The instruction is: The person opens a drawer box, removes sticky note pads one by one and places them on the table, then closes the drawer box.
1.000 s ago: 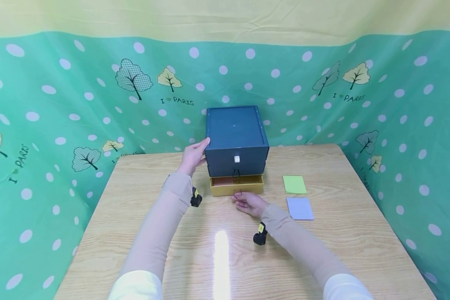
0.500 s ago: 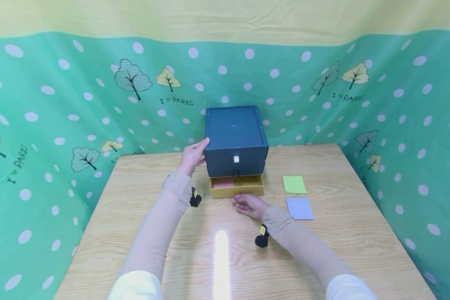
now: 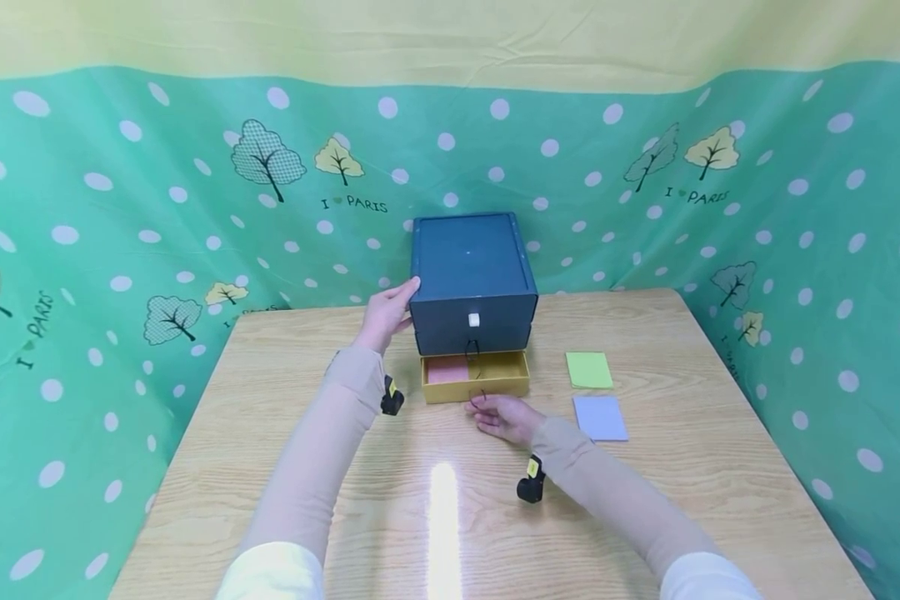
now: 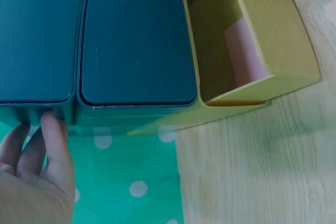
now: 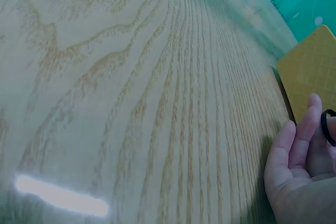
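Observation:
A small stack of drawers stands at the back of the table, with a dark blue upper part and a yellow bottom drawer pulled partly out. Inside that drawer, on its left, lies a pink paper pad. My left hand rests against the left side of the blue part, its fingers fairly straight in the left wrist view. My right hand is in front of the yellow drawer, a finger hooked through its black loop pull. The right wrist view cuts off part of this hand.
To the right of the drawers lie a green paper pad and a blue-violet one on the wooden table. A dotted green curtain hangs behind and at both sides. The blue front carries a white knob.
The yellow drawer has slid further out toward me, and more of the pink pad shows. My right hand has moved slightly back with it. The left hand has stayed in place.

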`<action>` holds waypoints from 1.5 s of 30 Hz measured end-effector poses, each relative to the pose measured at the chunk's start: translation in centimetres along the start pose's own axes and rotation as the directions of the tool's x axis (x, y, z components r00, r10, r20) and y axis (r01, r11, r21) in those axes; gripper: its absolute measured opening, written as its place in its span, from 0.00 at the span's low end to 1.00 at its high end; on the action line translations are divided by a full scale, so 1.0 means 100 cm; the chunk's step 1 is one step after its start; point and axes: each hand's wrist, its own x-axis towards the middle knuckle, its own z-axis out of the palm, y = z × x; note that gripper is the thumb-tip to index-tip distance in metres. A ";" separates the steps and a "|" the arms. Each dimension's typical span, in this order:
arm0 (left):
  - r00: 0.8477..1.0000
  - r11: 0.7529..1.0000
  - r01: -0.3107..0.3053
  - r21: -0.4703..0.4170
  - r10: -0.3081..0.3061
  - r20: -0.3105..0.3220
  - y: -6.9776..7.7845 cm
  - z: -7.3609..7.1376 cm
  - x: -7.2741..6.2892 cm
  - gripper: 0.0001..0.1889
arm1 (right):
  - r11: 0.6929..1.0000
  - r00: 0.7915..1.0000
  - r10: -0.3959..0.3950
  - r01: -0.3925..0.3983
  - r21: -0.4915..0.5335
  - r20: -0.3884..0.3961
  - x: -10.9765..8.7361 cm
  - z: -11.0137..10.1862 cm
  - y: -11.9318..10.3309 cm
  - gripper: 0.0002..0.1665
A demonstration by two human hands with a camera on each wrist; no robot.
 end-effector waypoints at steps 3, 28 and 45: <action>1.000 1.000 0.001 -0.002 -0.001 -0.003 -0.001 0.001 0.000 0.28 | 1.000 1.000 0.008 -0.008 -0.002 0.016 -0.003 -0.002 0.001 0.16; 1.000 1.000 -0.018 0.003 0.018 -0.011 0.000 0.000 0.000 0.27 | 0.998 0.993 0.053 -0.049 -0.039 0.102 -0.012 -0.008 0.001 0.08; 1.000 1.000 -0.015 -0.013 0.015 -0.006 -0.002 0.000 0.002 0.28 | 0.995 0.989 0.070 -0.060 -0.076 0.132 -0.019 -0.011 0.003 0.09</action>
